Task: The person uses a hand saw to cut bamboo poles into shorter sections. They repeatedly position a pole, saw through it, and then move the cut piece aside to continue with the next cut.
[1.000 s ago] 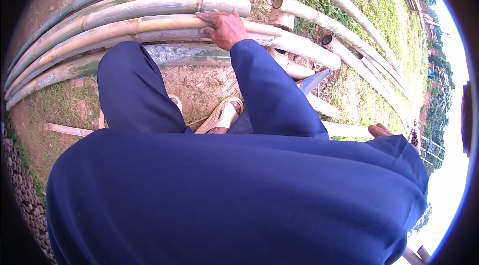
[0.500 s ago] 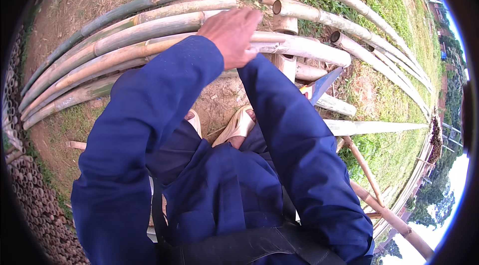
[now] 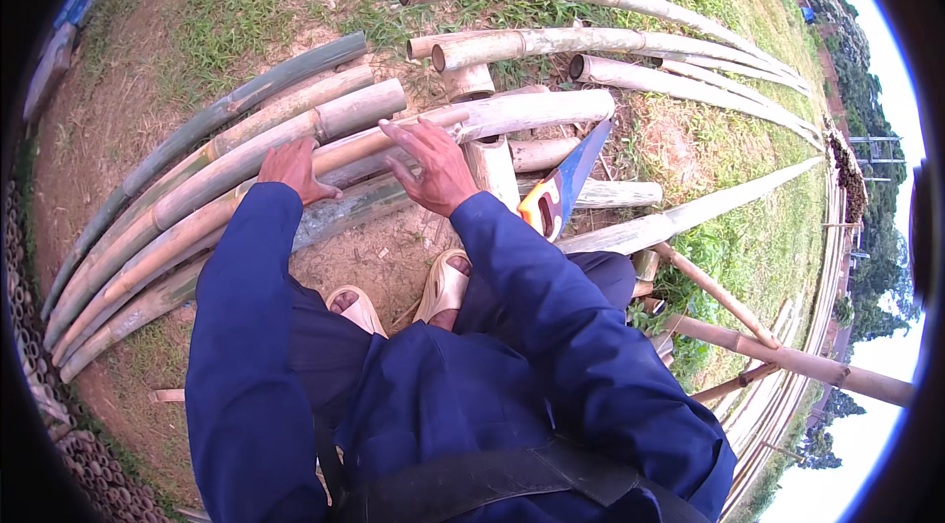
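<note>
A slim tan bamboo pole (image 3: pixel 359 145) lies over thicker bamboo, running from the lower left to the middle. My left hand (image 3: pixel 293 172) rests across it, fingers laid over the top and thumb sticking out on the near side. Farther right, my right hand (image 3: pixel 438 169) touches the pole near its right end, its fingers and thumb spread. Beneath is a thick pale bamboo pole (image 3: pixel 541 110). Right of my right hand, a handsaw (image 3: pixel 573 172) with a blue blade and an orange-yellow handle leans tilted against the bamboo.
Several bamboo poles, including a greenish one (image 3: pixel 246 95), lie side by side at the left. More poles (image 3: pixel 591 41) stretch across the grass at the far right. Short bamboo pieces (image 3: pixel 489 169) support the middle. A bamboo frame (image 3: pixel 787 356) stands at the right. My sandals (image 3: pixel 354 308) are below.
My hands, overlapping before, are now apart: the left has moved left along the slim pole, and the right shows on it. The view has shifted, showing more of the saw.
</note>
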The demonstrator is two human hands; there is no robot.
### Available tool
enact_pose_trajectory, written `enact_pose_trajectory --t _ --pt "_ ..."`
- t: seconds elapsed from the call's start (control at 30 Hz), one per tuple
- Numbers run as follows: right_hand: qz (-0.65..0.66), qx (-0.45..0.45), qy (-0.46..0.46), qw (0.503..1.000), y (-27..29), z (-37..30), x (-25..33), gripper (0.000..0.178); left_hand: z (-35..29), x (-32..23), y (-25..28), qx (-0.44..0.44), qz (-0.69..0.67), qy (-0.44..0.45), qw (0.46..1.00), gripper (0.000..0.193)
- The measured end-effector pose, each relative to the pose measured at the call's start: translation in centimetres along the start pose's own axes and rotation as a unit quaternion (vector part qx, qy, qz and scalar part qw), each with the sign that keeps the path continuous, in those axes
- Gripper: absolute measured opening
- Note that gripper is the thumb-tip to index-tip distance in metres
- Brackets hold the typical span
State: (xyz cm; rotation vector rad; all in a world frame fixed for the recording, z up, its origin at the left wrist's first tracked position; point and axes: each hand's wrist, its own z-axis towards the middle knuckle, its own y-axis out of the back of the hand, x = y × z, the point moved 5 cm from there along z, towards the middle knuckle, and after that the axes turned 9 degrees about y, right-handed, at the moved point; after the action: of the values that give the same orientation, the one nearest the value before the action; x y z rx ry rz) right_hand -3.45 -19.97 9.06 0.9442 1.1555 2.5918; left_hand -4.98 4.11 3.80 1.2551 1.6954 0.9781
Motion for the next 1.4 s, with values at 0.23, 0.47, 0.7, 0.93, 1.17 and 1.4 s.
enact_pose_trajectory --t 0.23,0.47,0.7,0.93,1.17,1.4 --pt "-0.259 -0.131 -0.304 0.907 13.7 -16.3 -5.1 0.052 0.7 -0.8 0.3 -0.005 0.061 -0.053 0.997 0.093" --pt "-0.181 -0.222 -0.397 0.872 15.6 -21.1 -10.7 0.054 2.0 -1.0 -0.9 0.013 0.073 -0.035 0.997 0.09" --pt "-0.211 -0.226 -0.481 0.821 22.4 -20.1 -23.2 0.076 -0.1 -2.7 1.2 0.031 0.065 -0.011 0.997 0.087" --pt "-0.109 -0.165 -0.53 0.825 21.8 -17.6 -29.8 0.086 1.0 0.2 -1.3 -0.027 0.048 -0.074 0.996 0.097" --pt "-0.095 -0.205 -0.563 0.795 21.6 -16.7 -30.5 0.075 0.1 0.0 0.5 -0.073 0.042 -0.094 0.992 0.098" --pt "-0.079 -0.185 -0.513 0.834 19.6 -15.7 -26.5 0.074 -0.2 3.9 -0.1 -0.04 0.042 -0.085 0.995 0.1"
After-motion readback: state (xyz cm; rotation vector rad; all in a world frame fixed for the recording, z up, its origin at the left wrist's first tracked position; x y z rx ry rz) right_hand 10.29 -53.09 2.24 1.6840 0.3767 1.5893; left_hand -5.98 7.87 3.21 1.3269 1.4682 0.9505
